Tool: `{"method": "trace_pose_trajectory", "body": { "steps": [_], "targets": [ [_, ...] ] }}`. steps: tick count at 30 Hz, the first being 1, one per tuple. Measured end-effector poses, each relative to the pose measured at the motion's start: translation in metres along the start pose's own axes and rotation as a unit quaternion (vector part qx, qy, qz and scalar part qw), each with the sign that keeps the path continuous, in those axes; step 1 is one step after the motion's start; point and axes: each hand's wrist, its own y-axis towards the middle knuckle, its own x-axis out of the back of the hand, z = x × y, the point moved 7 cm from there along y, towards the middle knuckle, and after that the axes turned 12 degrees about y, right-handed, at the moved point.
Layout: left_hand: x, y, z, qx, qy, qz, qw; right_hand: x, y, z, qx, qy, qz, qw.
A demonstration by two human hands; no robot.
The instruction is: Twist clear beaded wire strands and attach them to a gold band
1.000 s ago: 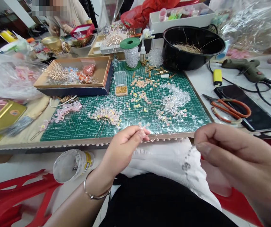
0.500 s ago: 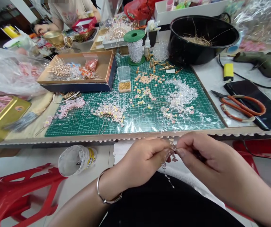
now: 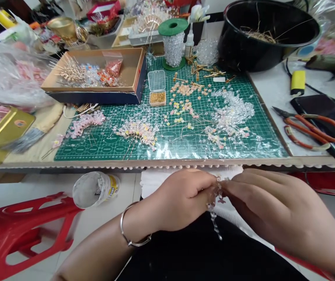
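Note:
My left hand [image 3: 182, 197] and my right hand [image 3: 275, 208] meet over my lap, just below the table's front edge. Both pinch a small beaded wire piece [image 3: 216, 203] of clear and pink beads; a short strand of it dangles down between them. A bangle sits on my left wrist. Beyond the hands lies a green cutting mat [image 3: 252, 142] strewn with clear and pink beads, small flowers and gold pins.
A brown box [image 3: 132, 70] of bead parts stands at the mat's back left, a green-capped spool [image 3: 173, 43] and a black bowl [image 3: 243, 50] behind. Orange-handled pliers [image 3: 310, 127] and a phone lie right. A red stool [image 3: 24, 230] and a plastic jar [image 3: 95, 189] are lower left.
A second ago my hands were apart. They came together on the beaded piece and now hold it slightly lower, with the strand hanging longer.

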Motion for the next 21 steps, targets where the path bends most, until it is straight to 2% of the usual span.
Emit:
{"method": "trace_pose_trajectory", "body": {
  "steps": [5,11,15,21],
  "targets": [
    [0.001,0.0,-0.001,-0.001,-0.1,0.054,0.994,0.004,-0.005,0.0,0.027,-0.001,0.0,1.0],
    [0.0,0.0,-0.001,0.01,-0.156,0.092,0.983,0.001,-0.012,-0.007,-0.027,0.03,0.023,0.999],
    [-0.004,0.003,0.003,0.036,-0.102,0.051,0.993,0.0,-0.016,0.001,0.027,-0.008,0.012,1.0],
    [-0.011,0.008,0.003,0.011,-0.035,0.041,0.998,0.0,-0.023,0.001,0.016,0.017,-0.008,1.0]
  ]
}}
